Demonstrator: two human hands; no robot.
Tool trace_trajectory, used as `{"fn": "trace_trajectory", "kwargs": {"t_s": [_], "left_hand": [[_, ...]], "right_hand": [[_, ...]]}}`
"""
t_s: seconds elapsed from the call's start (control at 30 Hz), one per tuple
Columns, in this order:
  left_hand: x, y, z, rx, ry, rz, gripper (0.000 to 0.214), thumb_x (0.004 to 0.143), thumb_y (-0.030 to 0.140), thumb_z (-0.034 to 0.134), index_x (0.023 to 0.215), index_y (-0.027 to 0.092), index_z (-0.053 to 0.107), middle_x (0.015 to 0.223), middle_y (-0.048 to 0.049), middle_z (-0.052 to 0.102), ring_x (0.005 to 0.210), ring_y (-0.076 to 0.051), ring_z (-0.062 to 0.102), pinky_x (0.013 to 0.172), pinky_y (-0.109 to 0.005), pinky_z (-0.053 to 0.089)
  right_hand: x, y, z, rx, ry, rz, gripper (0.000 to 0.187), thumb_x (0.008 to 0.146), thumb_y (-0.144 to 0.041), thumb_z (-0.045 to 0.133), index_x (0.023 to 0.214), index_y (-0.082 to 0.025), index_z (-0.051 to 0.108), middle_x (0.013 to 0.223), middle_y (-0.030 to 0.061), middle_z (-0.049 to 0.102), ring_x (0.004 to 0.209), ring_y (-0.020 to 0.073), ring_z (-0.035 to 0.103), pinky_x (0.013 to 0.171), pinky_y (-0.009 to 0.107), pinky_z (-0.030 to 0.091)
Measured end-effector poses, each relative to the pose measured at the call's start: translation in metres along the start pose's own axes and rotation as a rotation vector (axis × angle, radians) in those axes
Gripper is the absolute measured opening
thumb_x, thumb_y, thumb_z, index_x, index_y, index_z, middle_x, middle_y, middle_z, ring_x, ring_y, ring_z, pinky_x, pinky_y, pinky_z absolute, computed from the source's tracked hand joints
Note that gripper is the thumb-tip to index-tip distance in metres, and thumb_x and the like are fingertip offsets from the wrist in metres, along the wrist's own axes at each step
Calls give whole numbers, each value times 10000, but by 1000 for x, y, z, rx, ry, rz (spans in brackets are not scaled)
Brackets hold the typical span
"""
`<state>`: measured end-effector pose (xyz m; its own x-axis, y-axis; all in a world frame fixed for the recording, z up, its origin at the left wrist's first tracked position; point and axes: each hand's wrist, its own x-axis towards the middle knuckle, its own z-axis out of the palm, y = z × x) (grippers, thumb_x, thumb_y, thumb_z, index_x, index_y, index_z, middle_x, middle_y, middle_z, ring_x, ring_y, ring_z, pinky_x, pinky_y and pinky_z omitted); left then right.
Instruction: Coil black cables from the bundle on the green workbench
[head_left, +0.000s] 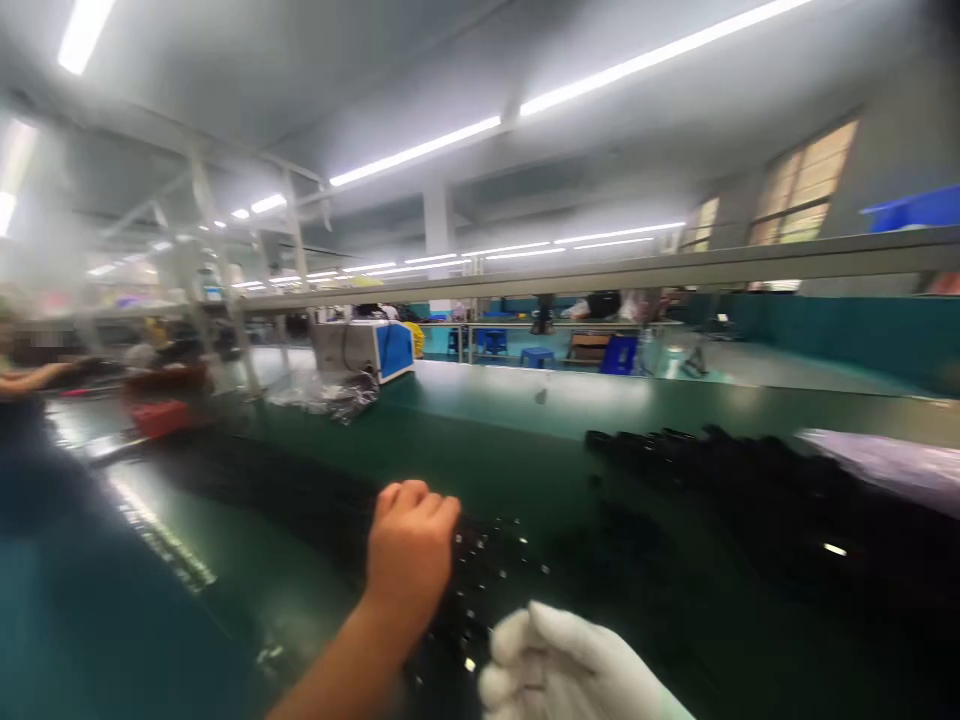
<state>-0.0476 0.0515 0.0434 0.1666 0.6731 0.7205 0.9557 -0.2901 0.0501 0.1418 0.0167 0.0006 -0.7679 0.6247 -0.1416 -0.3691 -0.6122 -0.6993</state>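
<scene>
My left hand (412, 550) is bare and closed, its fingers curled down over the dark surface near the middle of the view. Whatever it grips, if anything, is hidden beneath the fingers. Lower and to the right, my right hand (570, 660) wears a white glove. Its fingers curl in against the thumb, and the bottom edge of the view cuts it off, so its contents cannot be made out. Between and beyond the two hands, small bright glints (480, 575) dot a black, blurred area, perhaps shiny bits on dark material.
Dark items (697, 455) lie in a row on the green tabletop (480, 420), beside pale plastic (892, 455). A blue-and-white machine (394, 350) and clear plastic wrap (330, 395) stand farther back. A red bin (161, 418) is left, near another person (30, 380). A shelf rail (600, 278) spans above.
</scene>
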Motion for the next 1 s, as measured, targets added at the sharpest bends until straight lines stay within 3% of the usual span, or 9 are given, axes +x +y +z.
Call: {"fn": "trace_trajectory", "kwargs": {"t_s": [0.17,0.27,0.33,0.4,0.53,0.63,0.77,0.9,1.0], "left_hand": [[-7,-22,18,-63,123,88,189,890,135,501,905,212,674,769,-6,684,867,-223,569,854,-388,378],[-8,-32,18,-159,87,107,173,910,189,495,945,216,663,814,-8,675,887,-206,558,842,-354,386],[-8,-34,13,-232,42,108,164,915,222,498,966,233,653,862,-4,671,925,-199,546,848,-340,385],[-6,-34,9,-286,8,104,161,917,250,498,970,251,650,891,2,668,953,-196,538,855,-335,382],[5,-31,6,-299,-23,118,175,910,265,494,953,262,664,886,2,672,950,-202,550,848,-344,385],[15,-24,4,-291,-65,60,202,911,270,479,945,250,677,887,-8,679,900,-200,572,833,-351,407],[16,1,-9,-214,-268,14,262,846,178,525,1066,233,656,982,-40,680,978,-250,555,906,-442,376],[7,38,-22,-477,-703,255,224,809,178,617,1014,260,660,991,7,669,989,-191,551,1038,-401,278],[8,51,-21,-568,-835,338,134,861,171,580,776,216,673,813,29,664,846,-145,555,961,-329,331]], "right_hand": [[-8,-5,-2,-55,201,44,698,780,-709,411,932,-69,643,735,111,679,571,187,616,620,307,429],[-20,-22,-2,-484,569,-271,501,759,-621,540,825,-135,642,631,34,630,495,123,495,545,265,374],[-27,-36,-2,-706,838,-543,437,786,-581,524,896,-177,651,790,38,655,679,163,553,653,287,408],[-30,-47,0,-804,936,-597,455,829,-577,433,1009,-218,646,1026,47,646,935,217,559,826,336,407],[-25,-46,6,-962,742,-325,513,758,-488,575,1204,-234,573,1236,66,570,1166,268,470,1003,402,326],[-19,-30,4,-1003,552,-206,591,637,-279,676,1214,-221,563,1153,63,617,1075,242,525,937,361,376],[-7,-2,-15,-514,162,53,373,648,-229,498,923,-63,689,745,83,667,650,148,566,631,275,406],[1,19,-31,-96,-109,-11,360,663,-202,564,959,-22,661,837,119,673,764,174,601,745,307,401],[0,24,-33,97,-194,36,375,691,-243,588,1005,-43,624,907,130,682,843,180,599,825,308,365]]}}
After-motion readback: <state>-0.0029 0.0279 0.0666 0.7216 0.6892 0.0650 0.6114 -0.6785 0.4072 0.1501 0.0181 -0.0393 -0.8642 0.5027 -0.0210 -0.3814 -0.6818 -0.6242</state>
